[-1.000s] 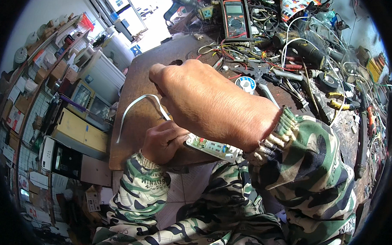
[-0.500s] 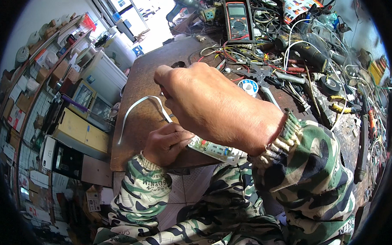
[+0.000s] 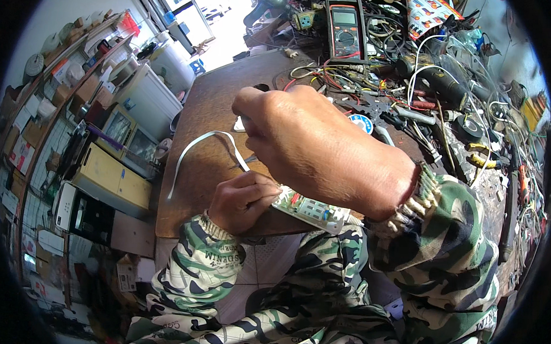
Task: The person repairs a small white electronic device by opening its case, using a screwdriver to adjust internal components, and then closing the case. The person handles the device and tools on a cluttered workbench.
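Left hand [image 3: 243, 201] closed, fingers pinching the left end of a circuit board [image 3: 310, 211] in a pale casing. Right hand [image 3: 307, 140] curled above it; fingertips hidden, cannot tell what they grip. Board at the near edge of the brown tabletop [image 3: 208, 106]. White flat cable [image 3: 194, 141] loops leftward from the left hand. Farther off: blue-and-white spool [image 3: 362, 123], multimeter [image 3: 346, 35], tangled wires.

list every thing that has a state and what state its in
left hand: closed on casing's end
right hand: curled, fingertips hidden
white casing: open, parts exposed
white cable: bent in a curve
multimeter: face visible, reading too small to tell
black tape roll: lying amid clutter
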{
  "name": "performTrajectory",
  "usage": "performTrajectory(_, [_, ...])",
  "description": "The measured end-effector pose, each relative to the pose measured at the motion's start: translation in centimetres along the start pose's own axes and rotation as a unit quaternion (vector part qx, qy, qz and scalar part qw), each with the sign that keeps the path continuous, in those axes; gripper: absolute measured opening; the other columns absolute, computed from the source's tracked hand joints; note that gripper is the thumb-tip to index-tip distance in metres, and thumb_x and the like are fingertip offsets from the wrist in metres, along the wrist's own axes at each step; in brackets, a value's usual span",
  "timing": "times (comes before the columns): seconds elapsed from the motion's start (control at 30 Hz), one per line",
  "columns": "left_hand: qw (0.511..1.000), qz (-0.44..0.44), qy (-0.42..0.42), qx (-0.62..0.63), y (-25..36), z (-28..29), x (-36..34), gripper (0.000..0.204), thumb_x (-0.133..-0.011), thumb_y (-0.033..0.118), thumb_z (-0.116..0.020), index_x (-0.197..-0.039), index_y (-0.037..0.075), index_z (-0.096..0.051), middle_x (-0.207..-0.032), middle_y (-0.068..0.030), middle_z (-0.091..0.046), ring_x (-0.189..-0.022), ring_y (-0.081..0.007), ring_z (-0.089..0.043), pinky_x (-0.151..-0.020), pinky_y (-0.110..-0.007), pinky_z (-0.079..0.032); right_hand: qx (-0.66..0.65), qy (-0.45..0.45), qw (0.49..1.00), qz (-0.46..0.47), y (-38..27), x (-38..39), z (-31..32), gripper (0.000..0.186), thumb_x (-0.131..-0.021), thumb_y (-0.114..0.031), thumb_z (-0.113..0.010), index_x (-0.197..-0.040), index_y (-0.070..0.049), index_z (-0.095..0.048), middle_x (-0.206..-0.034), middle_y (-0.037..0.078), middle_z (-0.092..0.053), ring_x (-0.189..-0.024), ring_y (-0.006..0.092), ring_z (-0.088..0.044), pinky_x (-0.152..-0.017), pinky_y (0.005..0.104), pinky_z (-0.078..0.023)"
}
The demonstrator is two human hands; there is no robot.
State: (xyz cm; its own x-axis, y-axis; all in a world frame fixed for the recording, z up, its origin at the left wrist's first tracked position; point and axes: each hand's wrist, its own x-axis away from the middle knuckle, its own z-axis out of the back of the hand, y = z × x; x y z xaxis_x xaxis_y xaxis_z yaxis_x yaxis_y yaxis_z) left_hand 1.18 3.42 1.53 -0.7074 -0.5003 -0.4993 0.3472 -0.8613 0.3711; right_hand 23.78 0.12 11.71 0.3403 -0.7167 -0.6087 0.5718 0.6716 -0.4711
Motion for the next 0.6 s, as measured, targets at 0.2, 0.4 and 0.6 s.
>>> performTrajectory(0.2, [0.999, 0.037, 0.019, 0.011, 0.3, -0.1, -0.2, 0.016, -0.087, 0.003, -0.079, -0.102, 0.005, -0.079, -0.098, -0.0101, -0.074, -0.09, -0.0274, -0.076, -0.078, -0.038, -0.062, -0.003, 0.003, 1.0, -0.007, 0.4, 0.3, 0.3, 0.015, -0.094, -0.004, -0.065, -0.105, 0.004, -0.063, -0.079, 0.026, -0.067, -0.08, 0.0487, -0.069, -0.068, 0.0514, -0.054])
performTrajectory(0.4, [0.998, -0.006, 0.028, -0.052, -0.5, -0.9, 0.8, 0.018, -0.085, 0.005, -0.081, -0.103, 0.006, -0.078, -0.099, -0.0072, -0.071, -0.09, -0.0257, -0.076, -0.076, -0.038, -0.063, -0.011, -0.016, 0.999, -0.031, -0.2, 0.4, 1.0, 0.029, -0.091, 0.0, -0.069, -0.119, 0.004, -0.064, -0.081, 0.018, -0.069, -0.074, 0.037, -0.072, -0.068, 0.0425, -0.054])
performTrajectory(0.6, [0.993, -0.007, 0.044, -0.107, 2.7, -1.2, 2.8, 0.025, -0.077, 0.002, -0.085, -0.102, 0.003, -0.078, -0.102, -0.0087, -0.068, -0.085, -0.03, -0.073, -0.07, -0.042, -0.064, -0.023, -0.063, 0.99, -0.12, -1.7, 0.3, 1.3, 0.039, -0.093, 0.002, -0.073, -0.131, 0.001, -0.064, -0.097, 0.014, -0.075, -0.092, 0.0202, -0.077, -0.085, 0.0348, -0.062])
